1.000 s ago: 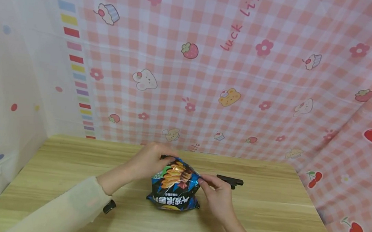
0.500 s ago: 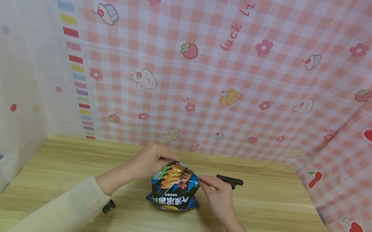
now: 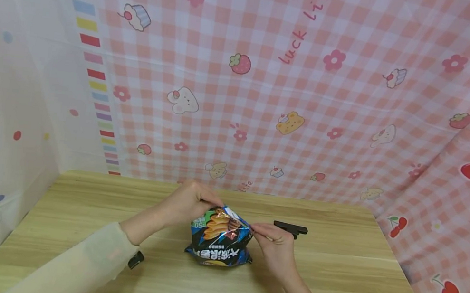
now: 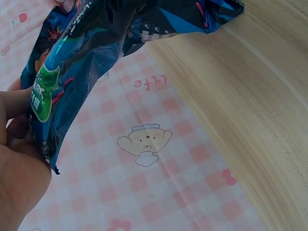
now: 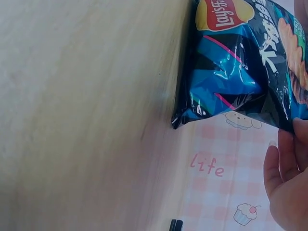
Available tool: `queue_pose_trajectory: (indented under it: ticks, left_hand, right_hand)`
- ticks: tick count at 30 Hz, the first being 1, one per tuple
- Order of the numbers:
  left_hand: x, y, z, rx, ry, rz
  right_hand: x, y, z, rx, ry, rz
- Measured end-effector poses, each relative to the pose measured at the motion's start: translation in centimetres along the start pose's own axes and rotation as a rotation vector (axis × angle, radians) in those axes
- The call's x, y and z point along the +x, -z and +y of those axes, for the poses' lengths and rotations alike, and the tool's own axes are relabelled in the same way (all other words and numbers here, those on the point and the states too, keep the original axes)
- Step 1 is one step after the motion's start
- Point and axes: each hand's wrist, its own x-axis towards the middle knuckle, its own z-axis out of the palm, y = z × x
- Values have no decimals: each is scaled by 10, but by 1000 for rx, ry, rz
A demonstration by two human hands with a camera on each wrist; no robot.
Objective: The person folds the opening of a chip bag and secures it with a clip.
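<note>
Bag (image 3: 221,240) of chips stood near the middle of the wooden surface (image 3: 333,276), its lower end resting on the boards and its upper edge held between a person's two hands. The left hand (image 3: 190,204) had the upper left corner, its fingers pinching the film beside the green patch of the print. The right hand (image 3: 276,245) had the upper right corner, thumb and fingertips pinching the edge there. Between the two grips the top edge ran slantwise, higher at the left, with a pale strip along it — whether lining or glare, the head view did not tell.

The bag was black and blue, with a picture of ridged chips in its upper half. From the person's side its white lettering was upside down, and the right wrist view showed a red and yellow Lay's logo at the end nearest the surface. The left wrist view caught the bag's side, creased and drawn toward the left fingers.

Just beyond the right hand lay a small black object (image 3: 291,228), too small to name for certain. Both arms wore pale sleeves (image 3: 89,260), with a black device (image 3: 135,260) at the left wrist and another dark one, partly cut off, at the right. Behind the surface hung a pink checked cloth (image 3: 257,134) printed with strawberries, flowers and cupcakes — and at the left, a white cloth (image 3: 8,94) with coloured dots.
</note>
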Motion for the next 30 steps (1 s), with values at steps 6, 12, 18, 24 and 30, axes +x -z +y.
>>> queue_pose_trajectory:
  ticks: [6,12,18,24,30]
  left_hand:
    - [0,-1,-1,4,-26,9]
    - [0,-2,-3,12,-58,23]
    - [0,-3,-4,0,-74,32]
    - [-1,-3,-5,10,-84,47]
    - [-1,-5,-5,11,-95,56]
  right_hand:
    - [-1,0,0,-57,52,17]
    - [-1,3,-2,-49,5,-22]
    - [3,8,-8,33,-105,-103]
    - [10,5,-9,9,-221,-165]
    - [11,1,-10,-31,-291,-188]
